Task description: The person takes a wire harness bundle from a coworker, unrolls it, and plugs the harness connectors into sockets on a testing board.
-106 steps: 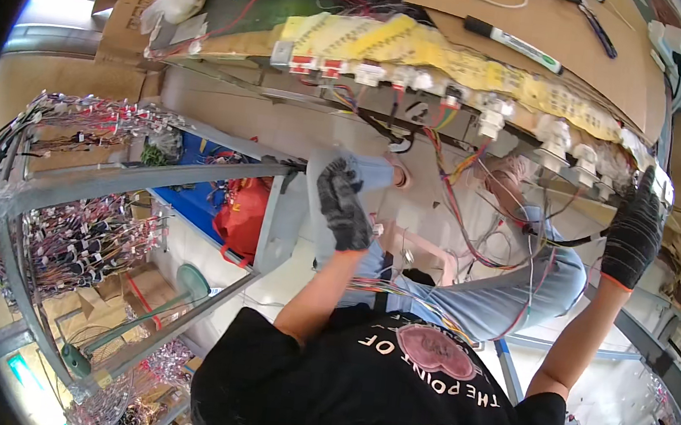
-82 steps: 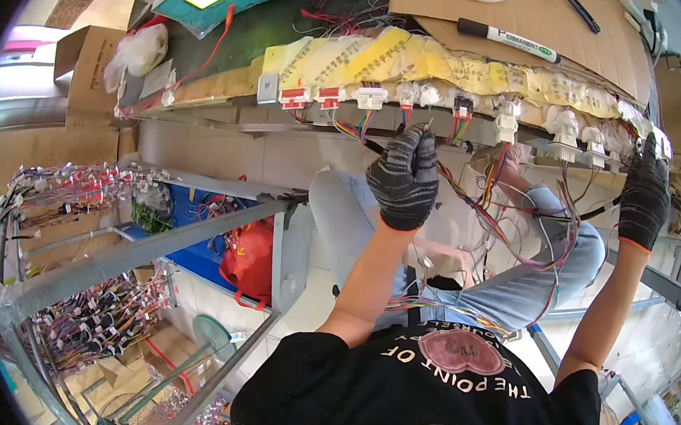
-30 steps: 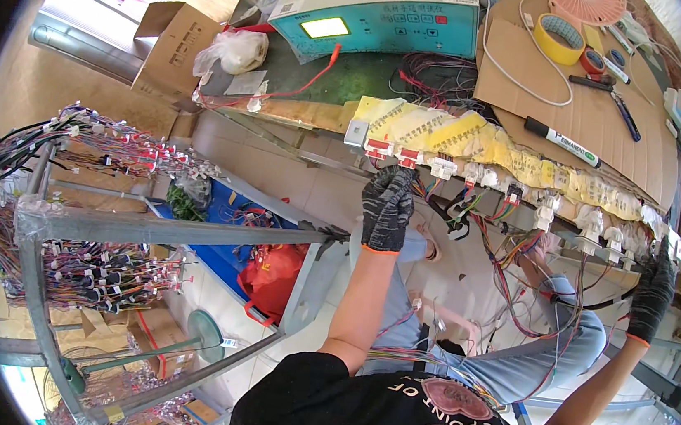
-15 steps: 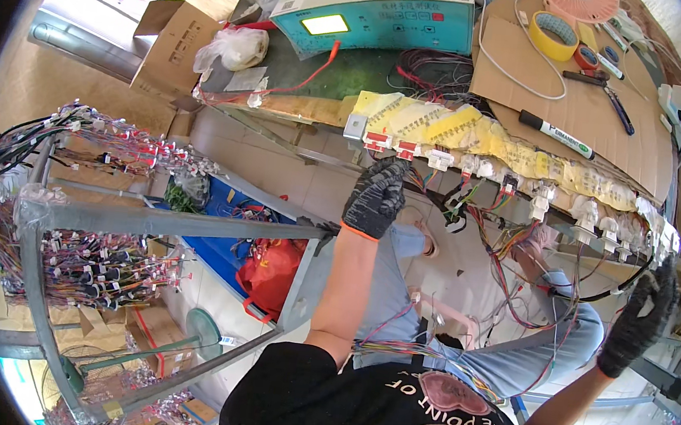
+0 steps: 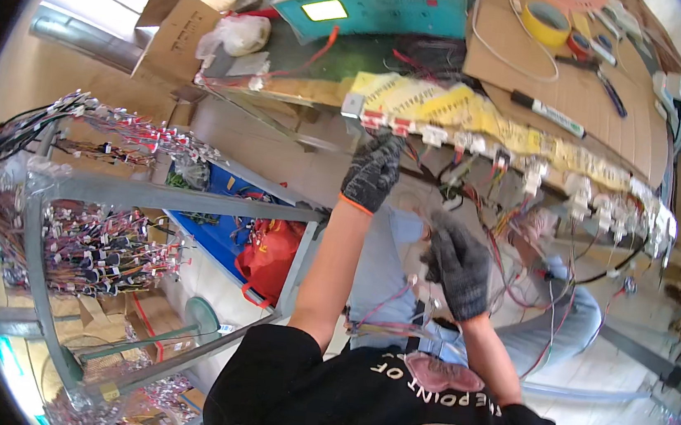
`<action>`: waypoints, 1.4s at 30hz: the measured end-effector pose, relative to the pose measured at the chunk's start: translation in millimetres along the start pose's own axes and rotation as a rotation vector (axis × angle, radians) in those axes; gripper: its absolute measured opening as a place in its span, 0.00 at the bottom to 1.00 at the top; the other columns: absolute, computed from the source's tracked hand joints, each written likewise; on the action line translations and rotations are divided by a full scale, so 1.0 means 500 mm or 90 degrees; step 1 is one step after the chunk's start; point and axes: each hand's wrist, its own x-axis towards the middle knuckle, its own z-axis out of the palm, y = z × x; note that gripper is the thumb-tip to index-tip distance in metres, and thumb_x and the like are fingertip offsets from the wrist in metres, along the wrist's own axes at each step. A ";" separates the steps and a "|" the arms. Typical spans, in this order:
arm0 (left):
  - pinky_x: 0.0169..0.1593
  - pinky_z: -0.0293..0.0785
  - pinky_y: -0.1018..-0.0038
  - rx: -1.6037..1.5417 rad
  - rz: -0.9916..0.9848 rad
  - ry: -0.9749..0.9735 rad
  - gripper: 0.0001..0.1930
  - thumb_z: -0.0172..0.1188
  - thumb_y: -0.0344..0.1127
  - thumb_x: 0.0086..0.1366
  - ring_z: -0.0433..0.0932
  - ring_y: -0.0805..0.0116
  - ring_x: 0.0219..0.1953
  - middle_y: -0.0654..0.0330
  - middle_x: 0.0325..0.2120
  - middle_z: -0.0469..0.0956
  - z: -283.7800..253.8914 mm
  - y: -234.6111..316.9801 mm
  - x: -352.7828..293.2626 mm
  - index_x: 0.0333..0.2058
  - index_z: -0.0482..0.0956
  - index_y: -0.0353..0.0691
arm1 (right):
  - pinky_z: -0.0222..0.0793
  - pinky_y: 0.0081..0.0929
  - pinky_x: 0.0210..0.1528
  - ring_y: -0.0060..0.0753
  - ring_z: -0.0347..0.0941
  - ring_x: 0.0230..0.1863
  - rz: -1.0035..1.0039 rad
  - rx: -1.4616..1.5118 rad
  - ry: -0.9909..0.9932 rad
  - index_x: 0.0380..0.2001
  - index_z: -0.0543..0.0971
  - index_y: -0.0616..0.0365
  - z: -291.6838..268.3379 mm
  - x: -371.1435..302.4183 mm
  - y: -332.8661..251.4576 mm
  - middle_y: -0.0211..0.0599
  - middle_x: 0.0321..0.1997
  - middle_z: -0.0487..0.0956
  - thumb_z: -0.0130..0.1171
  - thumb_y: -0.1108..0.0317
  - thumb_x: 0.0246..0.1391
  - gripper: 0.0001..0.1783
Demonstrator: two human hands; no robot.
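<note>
My left hand (image 5: 374,170), in a dark grey knit glove, reaches up to the left end of a row of white and red wire connectors (image 5: 399,125) fixed along the workbench edge. Its fingertips pinch at a connector there. My right hand (image 5: 460,262), gloved the same way, hovers lower and to the right with curled fingers, among thin coloured wires (image 5: 513,231) hanging from the connectors. Whether it grips any wire is hidden by the back of the glove. More loose wires (image 5: 382,329) lie across my lap.
The cardboard-topped bench (image 5: 554,77) carries yellow paper strips, a tape roll (image 5: 547,20), a marker (image 5: 550,114) and a teal box (image 5: 378,9). A grey metal rack (image 5: 50,207) hung with wire harnesses stands at the left. A red bag (image 5: 270,247) and a blue bin lie below.
My right hand has swung from the far right end of the bench edge to the middle, close to my left hand. My left hand stayed at the left end of the connector row.
</note>
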 end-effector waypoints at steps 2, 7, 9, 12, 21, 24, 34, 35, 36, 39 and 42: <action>0.44 0.68 0.71 0.197 0.122 0.008 0.12 0.51 0.25 0.50 0.73 0.64 0.34 0.56 0.27 0.75 0.045 0.012 -0.008 0.35 0.73 0.33 | 0.60 0.16 0.13 0.19 0.65 0.12 0.070 0.240 0.031 0.47 0.68 0.57 0.027 0.033 0.047 0.32 0.15 0.69 0.47 0.67 0.54 0.16; 0.30 0.66 0.84 -0.012 -0.037 0.182 0.06 0.53 0.27 0.57 0.70 0.79 0.27 0.65 0.28 0.74 0.100 0.087 -0.015 0.34 0.74 0.36 | 0.52 0.15 0.11 0.15 0.58 0.10 0.065 0.423 0.135 0.46 0.69 0.52 0.101 0.092 0.041 0.25 0.15 0.66 0.49 0.65 0.54 0.15; 0.29 0.65 0.84 0.047 -0.033 0.183 0.05 0.53 0.28 0.57 0.69 0.79 0.26 0.65 0.28 0.74 0.099 0.088 -0.013 0.34 0.74 0.37 | 0.51 0.15 0.11 0.14 0.56 0.10 0.109 0.530 0.199 0.43 0.72 0.52 0.119 0.126 0.037 0.24 0.14 0.67 0.52 0.67 0.52 0.13; 0.27 0.64 0.83 -0.029 -0.149 0.144 0.06 0.51 0.33 0.59 0.68 0.80 0.25 0.67 0.26 0.73 0.102 0.104 -0.017 0.33 0.74 0.39 | 0.61 0.14 0.19 0.17 0.66 0.20 0.024 0.560 0.245 0.42 0.70 0.60 0.135 0.189 0.075 0.30 0.24 0.73 0.52 0.74 0.50 0.14; 0.26 0.63 0.84 -0.327 -0.254 0.064 0.08 0.49 0.36 0.61 0.67 0.80 0.24 0.67 0.25 0.71 0.095 0.114 -0.023 0.35 0.73 0.41 | 0.61 0.14 0.21 0.18 0.65 0.22 0.059 0.670 0.425 0.33 0.73 0.60 0.166 0.216 0.054 0.30 0.27 0.74 0.57 0.77 0.44 0.10; 0.28 0.65 0.83 -0.298 -0.219 0.061 0.08 0.48 0.34 0.62 0.67 0.80 0.26 0.66 0.26 0.72 0.099 0.119 -0.024 0.36 0.72 0.39 | 0.61 0.14 0.21 0.18 0.64 0.21 0.037 0.656 0.439 0.33 0.74 0.59 0.167 0.221 0.062 0.29 0.26 0.73 0.57 0.77 0.44 0.09; 0.33 0.66 0.83 0.025 0.021 0.014 0.10 0.47 0.25 0.59 0.69 0.79 0.30 0.62 0.29 0.73 0.082 0.069 -0.024 0.40 0.71 0.34 | 0.65 0.20 0.23 0.25 0.69 0.22 -0.001 0.244 0.403 0.31 0.74 0.59 0.139 0.234 0.098 0.34 0.27 0.75 0.55 0.74 0.46 0.07; 0.34 0.66 0.82 0.056 0.075 0.013 0.11 0.46 0.23 0.59 0.69 0.78 0.31 0.62 0.29 0.73 0.086 0.071 -0.026 0.41 0.70 0.32 | 0.67 0.22 0.23 0.27 0.69 0.22 -0.035 0.057 0.378 0.32 0.74 0.59 0.128 0.242 0.114 0.36 0.27 0.75 0.53 0.73 0.47 0.07; 0.34 0.66 0.82 0.057 0.075 0.013 0.11 0.46 0.23 0.59 0.69 0.78 0.31 0.62 0.29 0.73 0.084 0.070 -0.024 0.41 0.70 0.32 | 0.68 0.23 0.24 0.30 0.70 0.22 -0.067 -0.129 0.345 0.32 0.74 0.59 0.123 0.244 0.116 0.38 0.28 0.75 0.52 0.72 0.47 0.07; 0.33 0.67 0.78 -0.133 -0.159 0.028 0.11 0.45 0.23 0.58 0.69 0.74 0.29 0.60 0.29 0.73 0.067 0.060 -0.015 0.40 0.71 0.31 | 0.68 0.25 0.22 0.31 0.71 0.22 0.021 0.271 0.193 0.34 0.73 0.59 0.104 0.228 0.087 0.39 0.28 0.76 0.49 0.70 0.49 0.08; 0.30 0.66 0.75 0.028 -0.074 -0.019 0.09 0.47 0.26 0.59 0.69 0.73 0.28 0.60 0.29 0.73 0.067 0.054 -0.015 0.38 0.71 0.32 | 0.66 0.23 0.17 0.29 0.69 0.18 0.062 0.921 -0.092 0.37 0.72 0.58 0.091 0.231 0.096 0.35 0.24 0.74 0.47 0.68 0.51 0.10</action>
